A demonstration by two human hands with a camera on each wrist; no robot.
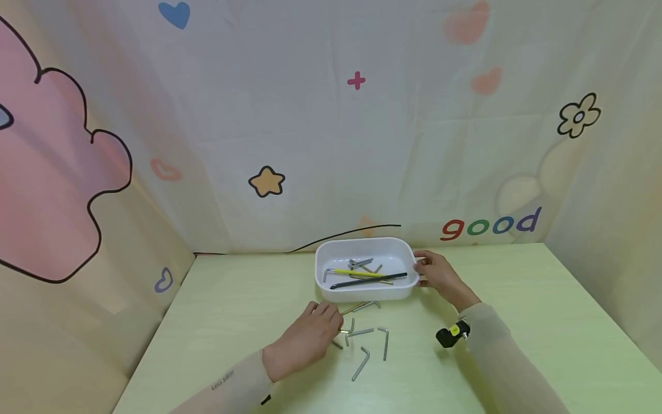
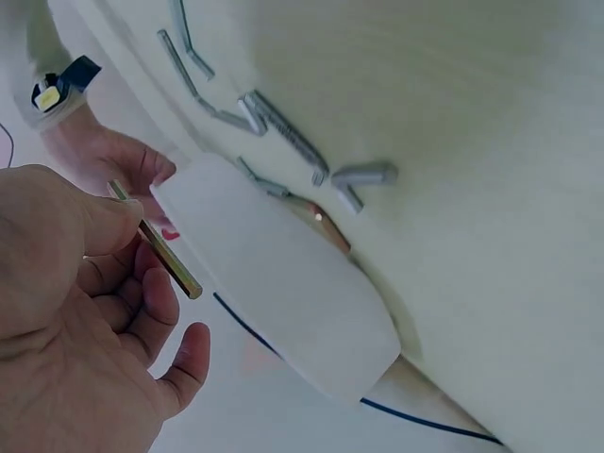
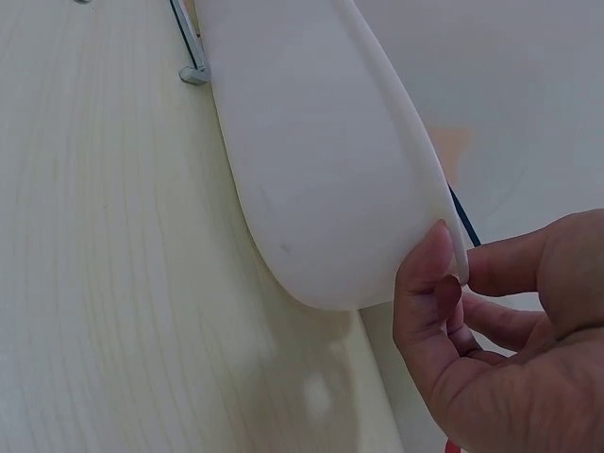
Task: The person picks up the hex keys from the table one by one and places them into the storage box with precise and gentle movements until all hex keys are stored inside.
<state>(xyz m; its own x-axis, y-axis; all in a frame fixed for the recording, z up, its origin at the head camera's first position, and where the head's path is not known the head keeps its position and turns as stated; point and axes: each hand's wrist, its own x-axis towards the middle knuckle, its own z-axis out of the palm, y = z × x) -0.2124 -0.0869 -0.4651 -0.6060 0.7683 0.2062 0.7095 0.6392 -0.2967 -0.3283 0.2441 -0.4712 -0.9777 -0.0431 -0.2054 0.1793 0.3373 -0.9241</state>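
My left hand [image 1: 305, 339] is over the table just in front of a white plastic tray [image 1: 362, 295]. In the left wrist view it pinches a brass-coloured hex key [image 2: 172, 261] between thumb and fingers; part of the key is hidden by the hand. The right hand [image 1: 439, 277] grips the tray's right end, thumb and fingers pinching its rim [image 3: 456, 247]. Inside the tray lie a yellow-handled hex key [image 1: 357, 272], a long black rod [image 1: 368, 281] and several smaller metal pieces. Loose silver hex keys [image 1: 386, 345] are scattered on the table near the left hand.
The pale green table [image 1: 227, 322] meets a printed cloth backdrop [image 1: 310, 115] right behind the tray. Another brass-coloured hex key [image 2: 328, 226] lies against the tray's front. A black wrist device [image 1: 451, 335] hangs at the right sleeve.
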